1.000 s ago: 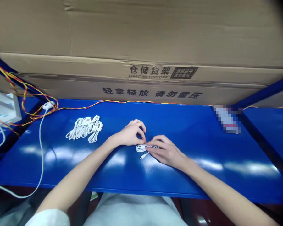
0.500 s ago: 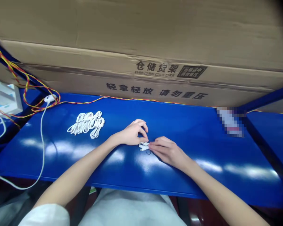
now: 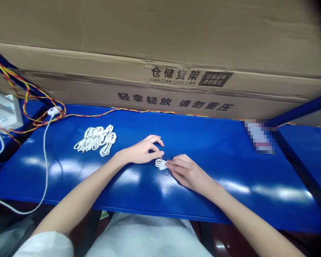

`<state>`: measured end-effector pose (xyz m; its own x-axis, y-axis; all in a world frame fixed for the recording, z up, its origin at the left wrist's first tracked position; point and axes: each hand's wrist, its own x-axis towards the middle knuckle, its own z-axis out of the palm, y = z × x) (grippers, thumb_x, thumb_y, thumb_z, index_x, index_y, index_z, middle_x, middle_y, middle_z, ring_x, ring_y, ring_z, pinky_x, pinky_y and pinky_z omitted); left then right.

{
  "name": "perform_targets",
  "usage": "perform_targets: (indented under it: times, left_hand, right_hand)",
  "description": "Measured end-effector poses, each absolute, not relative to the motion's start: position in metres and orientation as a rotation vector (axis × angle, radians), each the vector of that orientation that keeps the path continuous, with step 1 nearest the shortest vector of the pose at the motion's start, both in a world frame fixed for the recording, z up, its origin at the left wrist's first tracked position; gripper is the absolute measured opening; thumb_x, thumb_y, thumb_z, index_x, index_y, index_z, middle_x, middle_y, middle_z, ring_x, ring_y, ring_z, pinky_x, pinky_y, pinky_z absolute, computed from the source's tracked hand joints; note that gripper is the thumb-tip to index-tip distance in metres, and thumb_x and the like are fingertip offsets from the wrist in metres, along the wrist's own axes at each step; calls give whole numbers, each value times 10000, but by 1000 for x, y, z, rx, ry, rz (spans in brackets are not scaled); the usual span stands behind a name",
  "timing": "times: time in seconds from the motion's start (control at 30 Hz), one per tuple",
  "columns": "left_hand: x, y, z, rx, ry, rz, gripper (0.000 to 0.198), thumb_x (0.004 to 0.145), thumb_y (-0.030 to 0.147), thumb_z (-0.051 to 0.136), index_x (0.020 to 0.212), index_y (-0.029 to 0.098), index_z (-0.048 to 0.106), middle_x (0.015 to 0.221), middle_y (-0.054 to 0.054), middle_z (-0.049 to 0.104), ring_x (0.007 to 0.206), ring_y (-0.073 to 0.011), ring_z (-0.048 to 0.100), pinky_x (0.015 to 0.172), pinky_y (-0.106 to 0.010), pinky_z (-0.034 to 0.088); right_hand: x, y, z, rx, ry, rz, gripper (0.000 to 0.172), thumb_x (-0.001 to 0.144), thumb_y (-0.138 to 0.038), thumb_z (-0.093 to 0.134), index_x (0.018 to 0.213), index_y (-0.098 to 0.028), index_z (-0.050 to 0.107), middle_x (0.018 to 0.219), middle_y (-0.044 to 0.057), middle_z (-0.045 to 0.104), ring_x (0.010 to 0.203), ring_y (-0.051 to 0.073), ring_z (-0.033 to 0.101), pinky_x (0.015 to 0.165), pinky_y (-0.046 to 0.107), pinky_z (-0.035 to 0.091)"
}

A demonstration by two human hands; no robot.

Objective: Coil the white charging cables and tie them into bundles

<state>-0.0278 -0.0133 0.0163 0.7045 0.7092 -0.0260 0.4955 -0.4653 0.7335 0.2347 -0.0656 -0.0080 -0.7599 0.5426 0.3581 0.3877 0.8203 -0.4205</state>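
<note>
Pinched in the fingers of my right hand (image 3: 186,170) is the right end of a small coiled white cable (image 3: 161,164), just above the blue surface. A thin black tie (image 3: 166,172) curls out below the coil. My left hand (image 3: 144,150) hovers up and to the left of it, thumb apart from the curved fingers. The left thumb tip is close to the coil, and I see nothing held in that hand. Further left lie several white cable bundles (image 3: 95,138), each coiled and bound with a dark tie.
Large cardboard boxes (image 3: 149,43) wall off the back of the blue shelf (image 3: 203,139). Red and yellow twisted wires (image 3: 29,92) run along the rear edge. At left are a white power strip (image 3: 6,112) and a white cord (image 3: 46,153). A blurred-out item (image 3: 259,137) lies at right.
My left hand has drawn slightly left, away from the coil, and its thumb and fingers have spread. My right hand keeps its pinch on the cable. The view has shifted a little.
</note>
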Motion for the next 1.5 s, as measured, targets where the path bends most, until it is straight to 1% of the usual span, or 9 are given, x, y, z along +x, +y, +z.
perform_targets:
  times: [0.13,0.27,0.47,0.6,0.8,0.93,1.03,1.23,1.5]
  left_hand:
    - [-17,-25,24,2160,1109,336,549,1039,565,449,807,214,801,1410,-86,573,1488,-311,332,1246,-482,322]
    - [-12,-31,24,2143,1073,306,364,1016,467,548,911,243,815,1328,-93,619,1395,-304,447,1180,-503,412]
    - [-17,-35,21,2178,964,348,161,959,356,677,1030,308,812,1332,-67,641,1411,-302,446,1156,-484,424]
    - [-13,-46,6,2231,976,538,192,870,350,790,1051,286,790,1278,-57,698,1382,-303,508,1187,-511,372]
    - [-7,-52,-16,2248,886,721,176,894,266,762,1069,277,774,1102,-22,793,1280,-256,621,1144,-466,414]
    - [-4,-56,-14,2248,922,754,140,912,255,720,1032,291,782,1023,-14,795,1084,-228,683,1098,-460,444]
    - [-2,-60,-12,2225,973,739,109,906,242,701,1006,271,732,996,-3,783,986,-206,690,1157,-487,397]
    - [-2,-63,-19,2115,1068,791,310,878,269,729,1109,262,523,1019,-5,784,1149,-239,635,1179,-524,386]
    - [-1,-63,-16,2244,963,867,167,919,212,685,1042,246,577,909,36,738,835,-145,703,1226,-485,361]
  right_hand:
    - [232,-66,-9,-678,-2468,453,231,999,-140,602,1183,-209,722,1064,87,758,987,237,677,902,435,569]
    - [230,-67,-9,-687,-2433,478,212,997,-131,597,1134,-211,738,1022,82,758,965,233,680,876,417,570]
    - [232,-68,-10,-746,-2400,540,206,1026,-162,567,1127,-218,738,1023,76,755,961,220,676,889,417,558]
    - [233,-70,-13,-800,-2366,566,178,1028,-183,592,1152,-202,719,1054,80,760,986,214,684,919,406,544]
    - [234,-75,-19,-804,-2314,470,155,1011,-169,621,1103,-208,739,1071,68,772,996,212,689,904,393,548]
    - [233,-77,-23,-880,-2220,515,133,1013,-218,632,1051,-234,758,1063,77,736,971,208,679,856,377,555]
    - [231,-77,-24,-980,-2113,637,58,989,-266,681,999,-231,726,999,61,721,912,197,678,824,359,558]
    - [231,-73,-23,-1004,-2127,686,222,1001,-313,662,1206,-236,700,1099,96,723,974,234,683,872,403,573]
    - [229,-71,-19,-970,-2229,651,228,1022,-249,616,1203,-255,755,1007,79,682,901,216,614,828,399,533]
